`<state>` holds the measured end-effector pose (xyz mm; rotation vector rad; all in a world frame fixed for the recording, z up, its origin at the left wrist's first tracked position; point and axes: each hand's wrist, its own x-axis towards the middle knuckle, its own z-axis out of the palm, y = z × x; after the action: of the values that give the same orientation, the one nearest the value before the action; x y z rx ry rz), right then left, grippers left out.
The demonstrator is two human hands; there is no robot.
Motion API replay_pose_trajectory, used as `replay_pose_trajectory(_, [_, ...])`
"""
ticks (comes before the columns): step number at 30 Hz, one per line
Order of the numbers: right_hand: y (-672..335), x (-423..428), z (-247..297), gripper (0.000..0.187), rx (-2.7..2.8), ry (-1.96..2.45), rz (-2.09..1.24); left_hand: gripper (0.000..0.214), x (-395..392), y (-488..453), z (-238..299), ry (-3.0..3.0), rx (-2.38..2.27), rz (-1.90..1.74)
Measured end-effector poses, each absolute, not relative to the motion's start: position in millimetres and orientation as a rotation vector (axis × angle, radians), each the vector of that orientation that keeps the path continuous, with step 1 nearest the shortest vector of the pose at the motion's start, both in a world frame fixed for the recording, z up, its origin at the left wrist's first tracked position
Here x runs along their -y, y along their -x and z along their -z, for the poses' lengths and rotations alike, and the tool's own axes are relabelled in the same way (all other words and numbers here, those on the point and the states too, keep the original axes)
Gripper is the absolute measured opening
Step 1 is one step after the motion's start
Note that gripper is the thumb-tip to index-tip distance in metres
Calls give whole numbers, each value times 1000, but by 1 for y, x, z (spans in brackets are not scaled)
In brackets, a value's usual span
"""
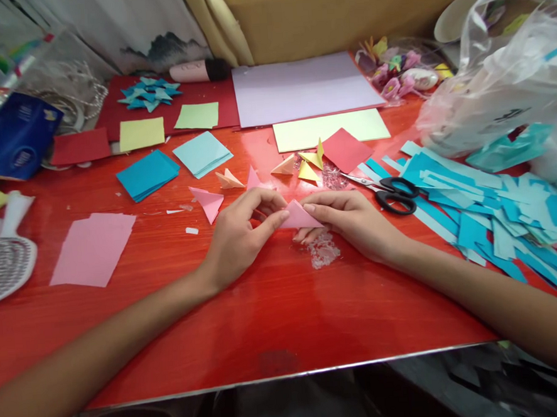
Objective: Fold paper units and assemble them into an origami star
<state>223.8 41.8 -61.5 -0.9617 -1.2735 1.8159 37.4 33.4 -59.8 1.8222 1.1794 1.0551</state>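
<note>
A small pink paper folded into a triangle [298, 218] is pinched between my two hands above the red table. My left hand [244, 228] grips its left corner between thumb and fingers. On the other corner, my right hand [349, 220] presses with its thumb on top and fingers behind. Just beyond my left hand lie a folded pink paper piece [208, 203] and a folded peach piece [230, 179]. Folded yellow pieces [310, 164] and a red paper square [346, 149] lie past my right hand.
Black-handled scissors [395, 194] lie beside a heap of blue paper strips [490, 208] on the right. Pink sheets [93, 250] and blue squares [148, 175] are on the left. A plastic bag [502, 88] stands back right; the table's front edge [289, 376] is near.
</note>
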Motion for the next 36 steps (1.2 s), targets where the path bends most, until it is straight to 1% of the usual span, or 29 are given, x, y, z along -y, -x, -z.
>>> replay_pose_trajectory(7, [-224,-43,59,11,1251,972,-1845,5,-33,-37,60,-1890,-1146,-1077])
replay_pose_trajectory(13, [-226,-43,58,14,1337,1021,-1848,3,-31,-38,60,-2011,-1139,-1095])
replay_pose_trajectory(19, [-227,-43,59,12,1320,1016,-1836,3,-31,-38,59,-2059,-1149,-1099])
replay_pose_trajectory(30, [-224,-34,59,17,1756,1110,-1392,4,-30,-38,58,-2028,-1158,-1007])
replay_pose_trajectory(36, [-223,-34,58,17,1840,1172,-1270,4,-31,-38,57,-2061,-1161,-998])
